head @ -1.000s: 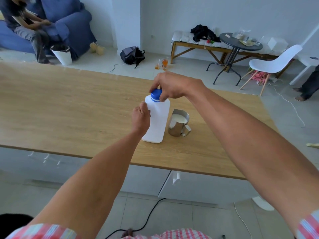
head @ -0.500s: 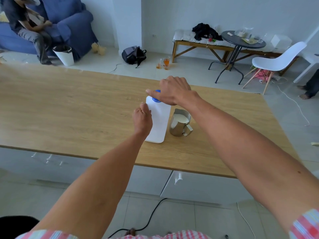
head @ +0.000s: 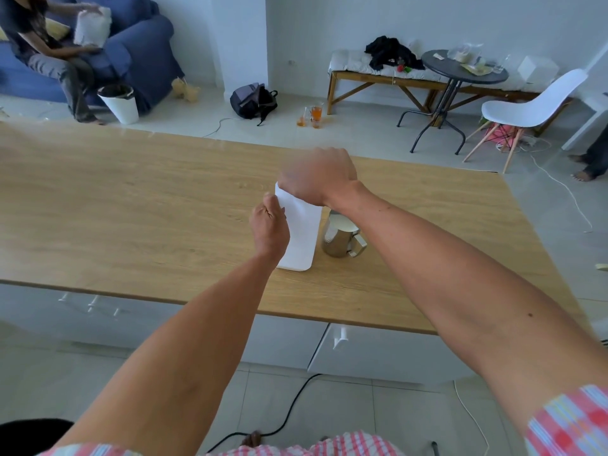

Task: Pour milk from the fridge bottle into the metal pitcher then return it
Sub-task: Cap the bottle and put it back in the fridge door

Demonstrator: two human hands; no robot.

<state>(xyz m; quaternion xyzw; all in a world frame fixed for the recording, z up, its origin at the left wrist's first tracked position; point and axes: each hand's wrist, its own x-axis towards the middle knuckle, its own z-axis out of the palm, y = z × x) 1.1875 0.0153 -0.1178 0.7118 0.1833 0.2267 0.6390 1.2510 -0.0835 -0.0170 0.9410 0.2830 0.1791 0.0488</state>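
A white plastic milk bottle [head: 302,235] stands upright on the wooden table [head: 131,209]. My left hand [head: 269,227] grips its left side. My right hand [head: 317,179] is curled over the bottle's top and hides the blue cap completely. Just right of the bottle stands the metal pitcher [head: 340,238] with white milk inside, its handle pointing right toward me.
White drawers [head: 378,353] sit below the table's near edge. Beyond the table are a person on a blue sofa [head: 141,51], a white bin [head: 120,103], a backpack [head: 253,100], glasses on the floor [head: 312,115], a bench, a round table [head: 460,67] and a white chair [head: 533,106].
My right hand has turned and closed down over the cap, which showed blue a second ago and is now covered. My left hand keeps its grip on the bottle. The pitcher has not moved.
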